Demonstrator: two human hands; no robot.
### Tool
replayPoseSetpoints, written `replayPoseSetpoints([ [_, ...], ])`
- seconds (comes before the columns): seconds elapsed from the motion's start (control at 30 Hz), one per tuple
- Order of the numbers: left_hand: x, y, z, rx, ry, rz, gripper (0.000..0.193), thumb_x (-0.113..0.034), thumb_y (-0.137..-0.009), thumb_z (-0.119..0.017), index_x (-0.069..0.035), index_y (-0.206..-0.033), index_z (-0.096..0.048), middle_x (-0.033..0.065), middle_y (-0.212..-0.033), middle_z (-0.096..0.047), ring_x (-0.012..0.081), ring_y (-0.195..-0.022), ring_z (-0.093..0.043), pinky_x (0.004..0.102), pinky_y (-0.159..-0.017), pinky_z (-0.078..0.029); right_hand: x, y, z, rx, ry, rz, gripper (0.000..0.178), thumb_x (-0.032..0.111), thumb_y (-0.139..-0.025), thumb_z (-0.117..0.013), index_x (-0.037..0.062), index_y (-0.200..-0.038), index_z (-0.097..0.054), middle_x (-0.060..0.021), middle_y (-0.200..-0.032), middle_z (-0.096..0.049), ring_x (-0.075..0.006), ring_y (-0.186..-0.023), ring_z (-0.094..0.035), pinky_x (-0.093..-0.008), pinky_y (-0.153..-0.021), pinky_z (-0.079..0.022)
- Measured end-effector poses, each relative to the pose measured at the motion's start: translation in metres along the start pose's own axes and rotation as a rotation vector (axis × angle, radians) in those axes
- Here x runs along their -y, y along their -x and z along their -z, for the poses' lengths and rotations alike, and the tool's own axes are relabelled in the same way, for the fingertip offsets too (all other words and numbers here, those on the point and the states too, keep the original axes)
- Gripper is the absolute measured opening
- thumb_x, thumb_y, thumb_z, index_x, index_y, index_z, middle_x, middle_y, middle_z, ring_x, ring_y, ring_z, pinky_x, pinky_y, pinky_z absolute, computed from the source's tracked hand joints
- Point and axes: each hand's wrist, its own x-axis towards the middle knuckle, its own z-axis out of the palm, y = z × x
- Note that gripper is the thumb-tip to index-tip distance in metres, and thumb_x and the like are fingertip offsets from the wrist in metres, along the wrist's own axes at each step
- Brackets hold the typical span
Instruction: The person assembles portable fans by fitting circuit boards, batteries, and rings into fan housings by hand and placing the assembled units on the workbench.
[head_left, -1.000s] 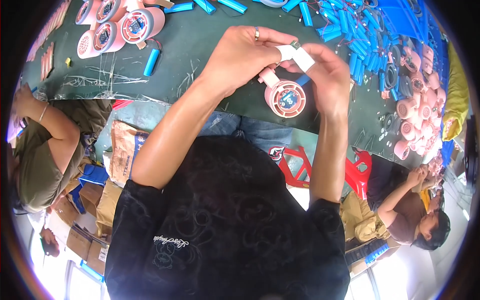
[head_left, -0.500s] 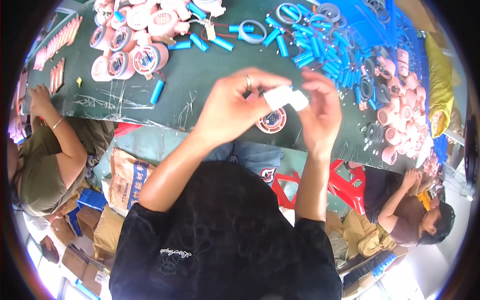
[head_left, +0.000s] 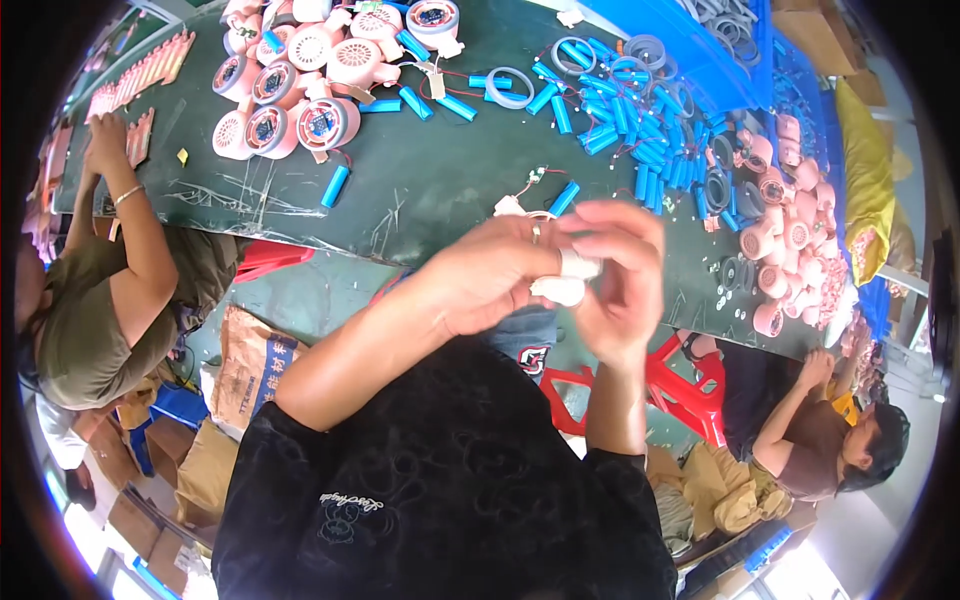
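From the head view, I see my hands have come up off the counter [head_left: 420,200] toward me since a second ago. Then they worked over a pink round fan housing lying near the counter's near edge; now that housing is out of sight, probably hidden behind my hands. My left hand [head_left: 495,275] and right hand [head_left: 620,280] are pressed close together, both pinched on a small white part [head_left: 565,285]; motion blur keeps me from telling just what it is. It sits between my fingertips, above the near edge, so I judge the fitting work on it is under way in the air.

The dark green counter carries blue cylindrical battery cells [head_left: 620,120] heaped toward its far right, and pink fan housings [head_left: 290,90] clustered at the far left. A seated co-worker [head_left: 100,290] works at the left end, another [head_left: 830,430] at the right. Red plastic stools [head_left: 680,390] and cardboard boxes [head_left: 150,470] stand on the floor below.
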Motion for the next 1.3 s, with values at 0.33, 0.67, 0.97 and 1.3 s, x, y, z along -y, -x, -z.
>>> replayPoseSetpoints([
  [0.33,0.011,0.01,-0.018,-0.103,-0.296,-0.321,0.036,-0.023,-0.098,-0.065,0.003,-0.123,-0.066,0.0081,-0.114,-0.069,0.0152,-0.093,-0.065,0.029,-0.083,-0.052,-0.002,0.011,-0.015,-0.234,-0.356,-0.19,0.04,0.004,-0.095,-0.066,-0.0003,-0.13,-0.048,-0.0168,-0.133,-0.05,-0.0276,-0.112,-0.065,-0.0311,-0.077,-0.057],
  [0.67,0.013,0.017,-0.034,0.034,0.223,-0.122,0.035,-0.019,-0.094,-0.067,0.0,-0.124,-0.068,0.0128,-0.127,-0.067,0.0144,-0.105,-0.061,0.0273,-0.085,-0.049,-0.005,0.01,-0.017,-0.192,-0.557,-0.173,0.053,0.003,-0.088,-0.068,-0.0012,-0.136,-0.046,-0.017,-0.135,-0.051,-0.0283,-0.11,-0.064,-0.0405,-0.092,-0.055],
  [0.97,0.031,0.021,-0.051,0.005,-0.081,-0.297,0.026,0.001,-0.092,-0.065,0.002,-0.117,-0.071,0.0076,-0.121,-0.067,0.0176,-0.113,-0.064,0.0321,-0.096,-0.051,-0.015,0.021,-0.032,-0.073,-1.309,-0.293,0.079,0.012,-0.085,-0.076,0.0074,-0.153,-0.036,-0.0171,-0.136,-0.052,-0.034,-0.123,-0.057,-0.062,-0.116,-0.033],
  [1.3,0.011,0.036,-0.066,0.053,-0.743,-0.528,0.047,-0.002,-0.088,-0.075,-0.006,-0.133,-0.064,0.0043,-0.119,-0.068,0.0143,-0.113,-0.062,0.0324,-0.098,-0.047,-0.007,0.014,-0.024,0.138,-1.353,-0.342,0.082,0.031,-0.089,-0.075,0.0111,-0.156,-0.032,-0.0146,-0.126,-0.054,-0.0335,-0.117,-0.06,-0.0612,-0.115,-0.034],
])
